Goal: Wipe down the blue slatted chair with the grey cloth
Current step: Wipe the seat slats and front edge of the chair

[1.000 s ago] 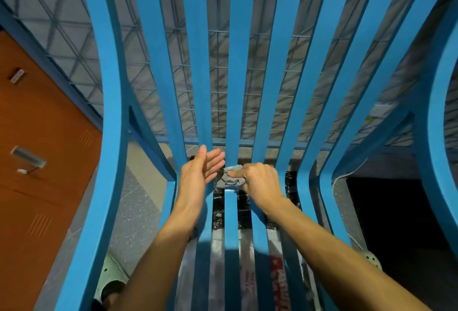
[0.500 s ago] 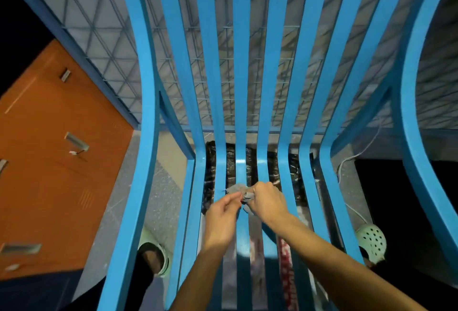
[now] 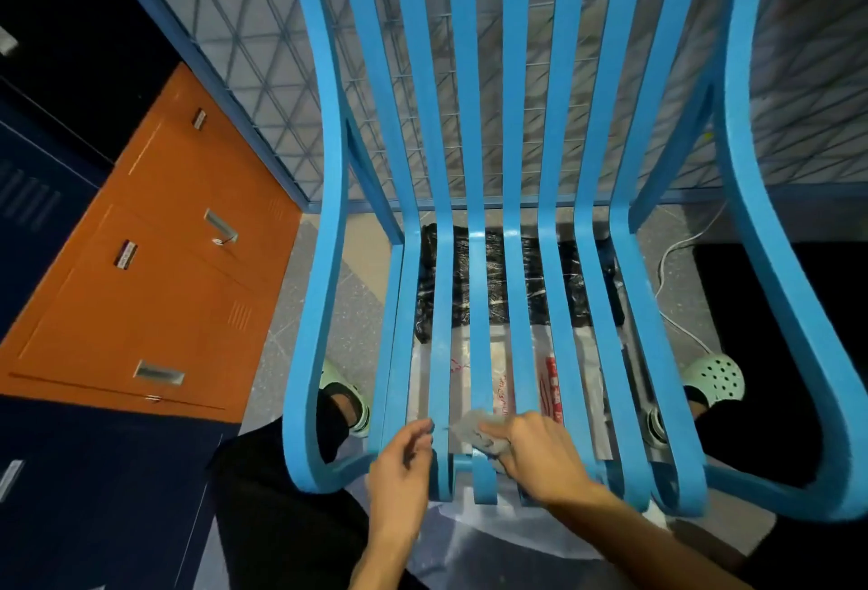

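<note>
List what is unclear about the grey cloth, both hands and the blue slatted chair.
Head view:
- Grey cloth: mostly covered by the right hand.
- Blue slatted chair: backrest top cut by the upper edge.
- Left hand: contact with the chair unclear.
- White printed bag below: text barred by the chair.

**Fig. 1.** Blue slatted chair (image 3: 516,119), viewed from its front edge. The grey cloth (image 3: 474,430) lies on the middle seat slats at the front, gripped by the right hand (image 3: 540,453). The left hand (image 3: 399,462) is just left of it. Beneath the seat, a black plastic sheet (image 3: 497,279) lies behind a clear plastic bag (image 3: 500,383). An orange metal cabinet (image 3: 155,260) stands left, a wire mesh panel (image 3: 244,49) stands behind the backrest, and 2 pale perforated clogs (image 3: 714,375) flank the seat.
</note>
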{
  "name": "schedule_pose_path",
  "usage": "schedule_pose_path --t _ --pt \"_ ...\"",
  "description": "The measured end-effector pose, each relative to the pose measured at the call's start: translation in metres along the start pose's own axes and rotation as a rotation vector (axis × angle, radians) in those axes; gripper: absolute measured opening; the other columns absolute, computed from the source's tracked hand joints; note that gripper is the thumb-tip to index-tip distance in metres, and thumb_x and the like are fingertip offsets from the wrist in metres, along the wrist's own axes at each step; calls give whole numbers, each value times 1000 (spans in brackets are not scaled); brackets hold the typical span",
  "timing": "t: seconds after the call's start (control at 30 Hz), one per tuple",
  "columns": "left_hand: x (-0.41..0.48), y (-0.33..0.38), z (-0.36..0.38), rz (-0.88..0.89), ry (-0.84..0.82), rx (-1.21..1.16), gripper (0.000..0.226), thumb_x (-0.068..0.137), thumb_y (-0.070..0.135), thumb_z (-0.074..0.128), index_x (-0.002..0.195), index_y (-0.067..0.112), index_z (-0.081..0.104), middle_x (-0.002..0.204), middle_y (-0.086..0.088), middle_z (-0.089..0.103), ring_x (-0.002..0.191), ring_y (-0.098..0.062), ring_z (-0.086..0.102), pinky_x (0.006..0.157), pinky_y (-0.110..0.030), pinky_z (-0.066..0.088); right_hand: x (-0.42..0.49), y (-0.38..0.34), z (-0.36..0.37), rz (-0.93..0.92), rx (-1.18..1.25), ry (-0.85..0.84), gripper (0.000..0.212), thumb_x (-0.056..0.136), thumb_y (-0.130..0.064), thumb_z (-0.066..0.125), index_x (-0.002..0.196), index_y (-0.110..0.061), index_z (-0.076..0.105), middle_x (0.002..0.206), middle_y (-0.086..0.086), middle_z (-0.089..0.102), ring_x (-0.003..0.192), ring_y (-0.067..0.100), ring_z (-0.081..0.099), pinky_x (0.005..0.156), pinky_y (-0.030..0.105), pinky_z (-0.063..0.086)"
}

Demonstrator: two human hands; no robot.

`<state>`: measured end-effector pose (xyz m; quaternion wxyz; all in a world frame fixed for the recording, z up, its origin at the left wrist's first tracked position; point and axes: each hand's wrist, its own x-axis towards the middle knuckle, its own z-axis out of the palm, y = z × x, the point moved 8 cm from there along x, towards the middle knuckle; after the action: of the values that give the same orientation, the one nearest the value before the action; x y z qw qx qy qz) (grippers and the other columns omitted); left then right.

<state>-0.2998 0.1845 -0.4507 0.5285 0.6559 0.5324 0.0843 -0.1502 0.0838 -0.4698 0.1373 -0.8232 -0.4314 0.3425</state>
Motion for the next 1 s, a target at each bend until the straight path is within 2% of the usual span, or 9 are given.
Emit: schedule_pose_path --t 0.17,0.3,0.4,0.57,0.63,0.7,0.8,0.9,1.0 --pt "-10 -9 -6 -25 46 -31 21 96 17 58 113 26 69 110 15 68 104 2 60 94 -21 48 -23 -15 14 -86 -87 -84 37 97 -20 55 133 -30 57 124 4 64 102 24 64 92 31 53" --pt "-5 -20 -7 -124 31 -169 20 98 19 56 112 22 69 111 6 70 104 -7 64 96 -30 50 -29 -55 17 -310 -134 -85 29 91 -15 54 114 -30 64 104 4 70 90 27 65 78 35 52" --pt "-3 -30 -6 -180 38 -208 22 99 19 51 111 21 69 112 2 71 107 -12 64 103 -38 47 -24 -80 20 -402 -231 -60 39 86 -8 51 116 -29 63 93 8 67 82 30 62 71 37 49" --pt "-3 -35 -10 -193 60 -253 26 101 19 48 115 15 69 112 2 71 109 -14 64 103 -38 47 11 -72 25 -352 -384 -44 27 93 -16 55 116 -26 63 84 5 64 72 25 60 61 32 40" --pt "0 -36 -6 -212 43 -313 26 101 21 48 115 14 69 107 2 72 104 -14 66 100 -37 49 33 -60 11 -274 -433 10 23 94 -14 53 111 -23 65 82 3 63 71 22 59 64 32 47" --pt "6 -37 -4 -243 34 -341 26 101 21 49 118 12 67 110 1 71 104 -14 66 101 -36 48 61 -52 -10 -189 -445 64 34 89 -2 52 112 -23 66 83 4 63 76 25 63 70 36 53" --pt "11 -36 -3 -251 27 -381 26 101 20 50 121 10 64 114 -2 69 108 -15 64 100 -32 48 89 -54 -37 -170 -411 100 55 89 -2 56 135 -32 55 96 10 68 85 29 66 70 36 50" --pt "13 -32 -10 -207 54 -412 22 101 10 47 111 9 66 107 -4 71 103 -17 66 89 -24 53 82 -65 -25 -231 -355 55 44 89 -16 63 131 -30 60 102 7 69 84 24 66 74 34 53" --pt "15 -28 -12 -191 62 -362 20 98 15 53 96 23 71 99 3 75 97 -15 68 88 -30 53 41 -73 9 -311 -322 -109 24 94 -31 59 117 -29 66 89 -5 63 72 10 59 66 23 50"
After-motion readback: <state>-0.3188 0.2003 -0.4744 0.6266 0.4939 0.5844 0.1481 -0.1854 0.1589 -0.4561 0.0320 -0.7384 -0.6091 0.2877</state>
